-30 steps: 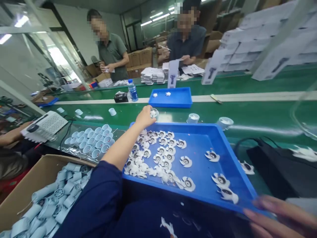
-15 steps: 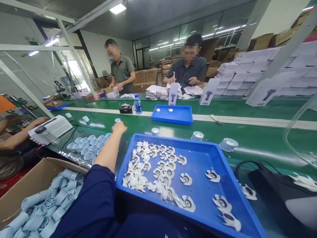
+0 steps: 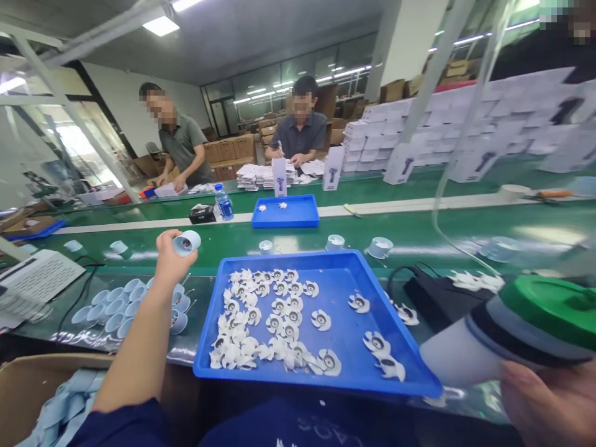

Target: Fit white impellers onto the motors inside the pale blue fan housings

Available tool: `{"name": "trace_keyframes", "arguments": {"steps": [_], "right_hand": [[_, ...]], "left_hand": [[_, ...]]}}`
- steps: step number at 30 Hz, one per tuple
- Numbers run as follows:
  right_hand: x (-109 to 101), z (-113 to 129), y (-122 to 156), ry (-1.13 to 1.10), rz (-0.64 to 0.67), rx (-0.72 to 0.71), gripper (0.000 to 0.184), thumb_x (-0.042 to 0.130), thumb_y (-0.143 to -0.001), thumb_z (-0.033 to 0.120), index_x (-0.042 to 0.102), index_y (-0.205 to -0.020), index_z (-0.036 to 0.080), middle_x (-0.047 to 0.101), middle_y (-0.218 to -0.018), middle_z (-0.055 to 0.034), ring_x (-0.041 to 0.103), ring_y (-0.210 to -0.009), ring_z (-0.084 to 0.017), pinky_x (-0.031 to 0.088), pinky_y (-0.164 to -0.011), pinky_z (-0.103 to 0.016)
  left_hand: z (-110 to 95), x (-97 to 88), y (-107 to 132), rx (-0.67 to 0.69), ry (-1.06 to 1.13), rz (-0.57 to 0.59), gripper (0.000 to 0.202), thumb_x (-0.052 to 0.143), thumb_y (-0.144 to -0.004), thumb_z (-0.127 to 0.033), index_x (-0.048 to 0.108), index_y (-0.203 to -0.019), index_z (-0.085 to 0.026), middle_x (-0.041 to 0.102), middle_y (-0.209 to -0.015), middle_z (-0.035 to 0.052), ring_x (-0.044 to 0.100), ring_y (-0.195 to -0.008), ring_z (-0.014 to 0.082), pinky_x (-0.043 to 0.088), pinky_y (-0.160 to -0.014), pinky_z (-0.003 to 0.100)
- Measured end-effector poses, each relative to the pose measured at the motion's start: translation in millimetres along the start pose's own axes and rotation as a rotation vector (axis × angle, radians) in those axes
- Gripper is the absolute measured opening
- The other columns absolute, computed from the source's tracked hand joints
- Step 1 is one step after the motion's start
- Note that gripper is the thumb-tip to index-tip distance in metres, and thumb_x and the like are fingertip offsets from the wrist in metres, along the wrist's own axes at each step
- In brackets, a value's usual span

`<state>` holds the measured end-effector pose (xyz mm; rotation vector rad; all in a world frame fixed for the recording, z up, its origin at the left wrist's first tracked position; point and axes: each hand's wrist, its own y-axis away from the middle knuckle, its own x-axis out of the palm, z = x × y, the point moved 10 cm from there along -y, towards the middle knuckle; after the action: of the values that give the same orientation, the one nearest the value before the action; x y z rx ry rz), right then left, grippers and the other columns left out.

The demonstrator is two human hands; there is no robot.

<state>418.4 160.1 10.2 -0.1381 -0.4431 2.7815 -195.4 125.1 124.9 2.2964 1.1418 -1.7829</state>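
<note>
My left hand (image 3: 170, 261) is raised above the belt, shut on a pale blue plastic cup-shaped housing (image 3: 187, 243) with its open end toward me. Just right of that arm lies a blue plastic tray (image 3: 279, 380) holding several white plastic fan impellers, piled at the left (image 3: 237, 329) with a few apart at the right (image 3: 358, 303). At the lower right, close to the camera, my right hand (image 3: 544, 403) grips a white drinking flask with a green lid (image 3: 544, 304). The flask partly overlaps the tray's right corner.
Several pale blue housings (image 3: 112, 310) stand on foil left of the tray, with a cardboard box of blue parts (image 3: 46, 397) below. More housings (image 3: 379, 247) sit on the green belt. Beyond are a small blue tray (image 3: 285, 211), a water bottle (image 3: 224, 202), and two co-workers (image 3: 300, 121) (image 3: 179, 139).
My left hand has come back from the belt, raised with a housing in it. My right hand has reappeared at the lower right holding the flask. The view has swung left and tilted up.
</note>
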Motion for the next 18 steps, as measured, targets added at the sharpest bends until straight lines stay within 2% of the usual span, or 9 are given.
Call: {"name": "trace_keyframes", "arguments": {"steps": [3, 4, 6, 9, 11, 13, 15, 16, 18], "right_hand": [[8, -15, 9, -0.211, 0.027, 0.226, 0.054, 0.091, -0.054, 0.065, 0.07, -0.097, 0.041, 0.066, -0.109, -0.01, 0.069, -0.093, -0.033, 0.054, -0.08, -0.05], [9, -13, 10, -0.244, 0.016, 0.265, 0.051, 0.095, -0.053, 0.057, 0.07, -0.093, 0.036, 0.065, -0.106, -0.0101, 0.068, -0.09, -0.031, 0.054, -0.081, -0.049], [3, 1, 6, -0.262, -0.049, 0.251, 0.049, 0.097, -0.052, 0.045, 0.066, -0.087, 0.029, 0.063, -0.096, -0.0098, 0.066, -0.079, -0.027, 0.055, -0.075, -0.047], [8, 36, -5, -0.365, -0.034, 0.199, 0.05, 0.092, -0.051, 0.044, 0.062, -0.085, 0.024, 0.06, -0.087, -0.008, 0.064, -0.07, -0.023, 0.055, -0.065, -0.04], [31, 65, -8, -0.565, 0.113, 0.183, 0.05, 0.087, -0.057, 0.049, 0.062, -0.094, 0.026, 0.06, -0.086, -0.0038, 0.063, -0.069, -0.018, 0.055, -0.064, -0.035], [71, 97, -2, -0.804, 0.351, 0.19, 0.057, 0.084, -0.06, 0.056, 0.063, -0.104, 0.027, 0.061, -0.085, -0.0005, 0.063, -0.067, -0.016, 0.056, -0.063, -0.032], [112, 123, 13, -0.942, 0.572, 0.222, 0.056, 0.083, -0.064, 0.057, 0.063, -0.105, 0.025, 0.063, -0.085, 0.0, 0.065, -0.067, -0.016, 0.057, -0.061, -0.031], [128, 132, 20, -0.981, 0.635, 0.217, 0.053, 0.082, -0.067, 0.057, 0.063, -0.102, 0.023, 0.064, -0.085, -0.0005, 0.066, -0.067, -0.016, 0.057, -0.059, -0.03], [148, 144, 30, -1.016, 0.671, 0.166, 0.046, 0.079, -0.072, 0.058, 0.064, -0.093, 0.02, 0.064, -0.083, -0.0015, 0.065, -0.066, -0.016, 0.056, -0.056, -0.027]], "left_hand": [[-55, 3.0, 57, 0.255, 0.36, 0.133, 0.058, 0.073, -0.077, -0.04, 0.049, -0.128, -0.026, 0.059, -0.129, 0.0084, 0.065, -0.109, 0.0268, 0.055, -0.093, 0.041], [-74, 5.6, 80, 0.352, 0.443, 0.193, 0.055, 0.075, -0.076, -0.04, 0.053, -0.125, -0.027, 0.061, -0.126, 0.0073, 0.065, -0.107, 0.0271, 0.054, -0.095, 0.042], [-110, 10.2, 124, 0.534, 0.532, 0.269, 0.051, 0.078, -0.077, -0.037, 0.057, -0.123, -0.029, 0.063, -0.125, 0.0066, 0.063, -0.115, 0.0289, 0.051, -0.102, 0.046], [-155, 25.7, 180, 0.723, 0.595, 0.397, 0.055, 0.072, -0.081, -0.027, 0.053, -0.132, -0.031, 0.061, -0.136, 0.0081, 0.056, -0.131, 0.0302, 0.044, -0.112, 0.049], [-183, 41.0, 210, 0.778, 0.631, 0.535, 0.057, 0.067, -0.081, -0.023, 0.049, -0.135, -0.03, 0.062, -0.136, 0.0094, 0.056, -0.131, 0.0297, 0.045, -0.111, 0.05], [-207, 51.0, 232, 0.811, 0.646, 0.633, 0.059, 0.07, -0.079, -0.025, 0.048, -0.134, -0.027, 0.067, -0.126, 0.0096, 0.063, -0.121, 0.0294, 0.05, -0.104, 0.048], [-228, 51.9, 247, 0.851, 0.657, 0.66, 0.06, 0.077, -0.077, -0.034, 0.05, -0.129, -0.024, 0.072, -0.114, 0.0086, 0.069, -0.105, 0.0282, 0.054, -0.093, 0.044], [-237, 49.4, 251, 0.874, 0.673, 0.657, 0.057, 0.08, -0.076, -0.04, 0.054, -0.124, -0.023, 0.073, -0.108, 0.0078, 0.07, -0.097, 0.0272, 0.055, -0.087, 0.041], [-249, 43.0, 256, 0.893, 0.726, 0.653, 0.045, 0.08, -0.076, -0.05, 0.062, -0.106, -0.021, 0.073, -0.095, 0.0058, 0.07, -0.083, 0.024, 0.054, -0.076, 0.036]]}}
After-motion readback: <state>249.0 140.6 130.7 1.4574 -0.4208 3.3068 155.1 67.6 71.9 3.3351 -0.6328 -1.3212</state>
